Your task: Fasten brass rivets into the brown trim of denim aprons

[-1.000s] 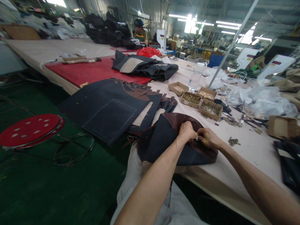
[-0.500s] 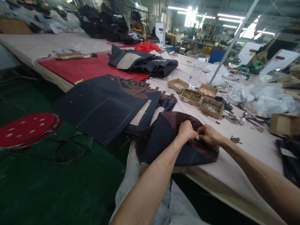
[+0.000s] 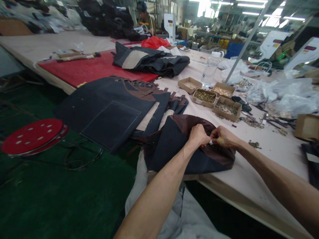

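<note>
A dark cloth piece with brown facing (image 3: 169,149) lies bunched at the table's near edge, partly over my lap. My left hand (image 3: 198,134) is closed on its brown part, fingers pinched. Right beside it, almost touching, my right hand (image 3: 222,136) also pinches the brown part. Something small and white shows between the fingertips; what it is I cannot make out. Left of my hands is a stack of flat dark cloth pieces (image 3: 107,109) with stitched pocket outlines and brown strips along one edge.
Small cardboard boxes of metal fittings (image 3: 204,97) stand beyond my hands, near a clear plastic jug (image 3: 211,70). Loose fittings (image 3: 254,144) lie to the right. Folded dark cloth (image 3: 149,61) rests on a red sheet (image 3: 82,68). A red stool (image 3: 32,136) stands at left; a person sits farther back.
The camera view has shifted slightly. Both hands stay pinched together on the brown part of the cloth, with hardly any movement.
</note>
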Available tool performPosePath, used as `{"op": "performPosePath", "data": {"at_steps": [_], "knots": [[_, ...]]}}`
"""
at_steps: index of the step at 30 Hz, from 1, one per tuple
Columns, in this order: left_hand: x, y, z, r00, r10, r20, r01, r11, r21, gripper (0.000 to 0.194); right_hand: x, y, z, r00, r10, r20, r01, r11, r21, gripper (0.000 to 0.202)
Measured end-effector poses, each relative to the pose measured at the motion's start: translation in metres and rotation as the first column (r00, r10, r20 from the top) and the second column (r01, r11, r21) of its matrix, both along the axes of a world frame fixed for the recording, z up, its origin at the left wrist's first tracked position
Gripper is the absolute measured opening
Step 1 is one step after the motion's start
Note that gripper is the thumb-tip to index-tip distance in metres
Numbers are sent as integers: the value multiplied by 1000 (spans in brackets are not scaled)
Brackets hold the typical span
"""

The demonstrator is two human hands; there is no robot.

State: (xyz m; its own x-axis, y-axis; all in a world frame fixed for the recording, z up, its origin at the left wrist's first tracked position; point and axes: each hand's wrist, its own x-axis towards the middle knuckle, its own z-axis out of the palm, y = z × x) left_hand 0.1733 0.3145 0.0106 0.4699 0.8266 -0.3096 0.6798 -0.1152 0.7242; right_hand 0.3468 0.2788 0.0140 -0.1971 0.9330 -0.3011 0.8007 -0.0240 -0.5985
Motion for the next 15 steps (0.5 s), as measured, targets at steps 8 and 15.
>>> {"op": "performPosePath", "data": {"at_steps": [8, 15], "knots": [[-9, -6, 5, 999, -35, -17, 37, 993, 111, 13, -2, 17, 6, 1000, -5, 10, 6, 992, -126, 19], [-16, -8, 7, 998, -55, -6, 55, 984, 167, 20, 0, 22, 7, 998, 22, -53, -32, 979, -203, 19]]}}
